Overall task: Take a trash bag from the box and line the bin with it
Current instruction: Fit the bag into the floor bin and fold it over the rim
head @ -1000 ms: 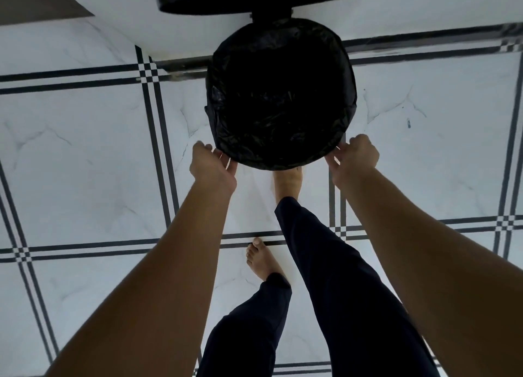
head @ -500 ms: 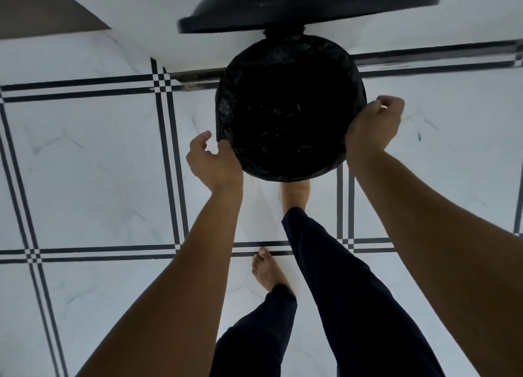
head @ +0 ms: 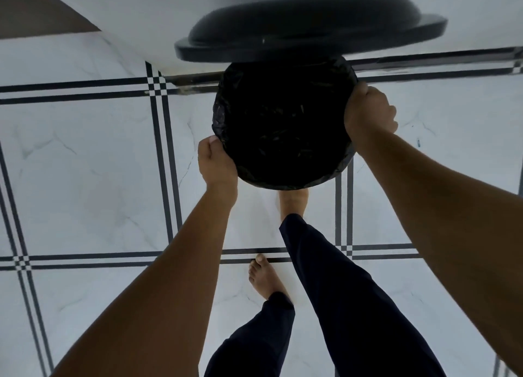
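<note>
A round bin stands on the floor against the wall, its black lid (head: 308, 28) flipped up behind it. A black trash bag (head: 283, 127) fills its mouth and folds over the rim, hiding the bin's body. My left hand (head: 216, 164) is closed on the bag's edge at the near-left rim. My right hand (head: 368, 113) grips the bag's edge at the right rim, fingers curled over the outside. The bag box is not in view.
The floor (head: 85, 164) is white marble tile with dark double lines. A white wall (head: 155, 14) rises just behind the bin. One bare foot (head: 293, 201) sits right at the bin's base, the other foot (head: 266, 280) further back.
My right hand has slid from the near-right rim further along the right side. My left hand has closed on the near-left rim. The view has tilted so more of the lid shows.
</note>
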A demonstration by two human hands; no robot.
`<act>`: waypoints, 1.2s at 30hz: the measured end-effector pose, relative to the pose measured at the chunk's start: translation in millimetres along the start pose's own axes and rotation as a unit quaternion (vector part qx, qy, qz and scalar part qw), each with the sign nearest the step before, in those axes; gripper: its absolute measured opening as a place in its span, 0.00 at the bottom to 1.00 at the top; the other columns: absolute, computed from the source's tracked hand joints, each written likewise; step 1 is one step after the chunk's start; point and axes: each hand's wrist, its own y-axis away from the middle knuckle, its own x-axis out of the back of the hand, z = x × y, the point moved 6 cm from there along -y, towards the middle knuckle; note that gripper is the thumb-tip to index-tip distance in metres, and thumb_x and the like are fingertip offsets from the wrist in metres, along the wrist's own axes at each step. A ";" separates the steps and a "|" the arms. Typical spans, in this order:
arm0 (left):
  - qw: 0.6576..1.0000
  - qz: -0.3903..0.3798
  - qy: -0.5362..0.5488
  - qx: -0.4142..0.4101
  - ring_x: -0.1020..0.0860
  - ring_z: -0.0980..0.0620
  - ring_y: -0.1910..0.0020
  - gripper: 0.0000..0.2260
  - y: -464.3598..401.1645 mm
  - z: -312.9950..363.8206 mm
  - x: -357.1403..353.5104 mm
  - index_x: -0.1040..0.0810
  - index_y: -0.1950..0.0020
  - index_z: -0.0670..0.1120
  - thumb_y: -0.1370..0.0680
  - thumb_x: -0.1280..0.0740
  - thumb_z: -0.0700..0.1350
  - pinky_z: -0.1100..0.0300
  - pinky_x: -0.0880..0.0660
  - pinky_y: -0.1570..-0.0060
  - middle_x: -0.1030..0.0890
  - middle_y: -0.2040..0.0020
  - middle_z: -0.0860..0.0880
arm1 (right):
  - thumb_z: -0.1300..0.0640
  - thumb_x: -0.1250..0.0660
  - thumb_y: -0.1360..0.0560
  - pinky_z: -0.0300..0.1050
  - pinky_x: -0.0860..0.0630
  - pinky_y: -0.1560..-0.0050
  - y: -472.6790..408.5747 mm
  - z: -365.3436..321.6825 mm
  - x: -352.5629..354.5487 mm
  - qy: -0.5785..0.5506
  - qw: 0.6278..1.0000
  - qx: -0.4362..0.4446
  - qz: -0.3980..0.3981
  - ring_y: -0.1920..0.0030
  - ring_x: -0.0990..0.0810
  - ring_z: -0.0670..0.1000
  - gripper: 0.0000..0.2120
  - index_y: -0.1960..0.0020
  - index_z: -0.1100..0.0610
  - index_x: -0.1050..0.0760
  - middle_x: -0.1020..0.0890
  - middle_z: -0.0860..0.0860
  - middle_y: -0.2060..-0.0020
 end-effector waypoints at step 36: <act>0.733 -0.149 -0.577 -0.329 0.29 0.39 0.30 0.25 -39.1 0.6 -178.8 0.25 0.29 0.46 0.22 0.34 0.56 0.51 0.33 0.30 0.25 0.30 0.40 | 0.34 0.47 0.20 0.45 0.34 0.55 -25.8 -61.7 -25.6 -0.014 0.957 0.279 0.077 0.55 0.26 0.48 0.25 0.41 0.54 0.27 0.21 0.45 0.52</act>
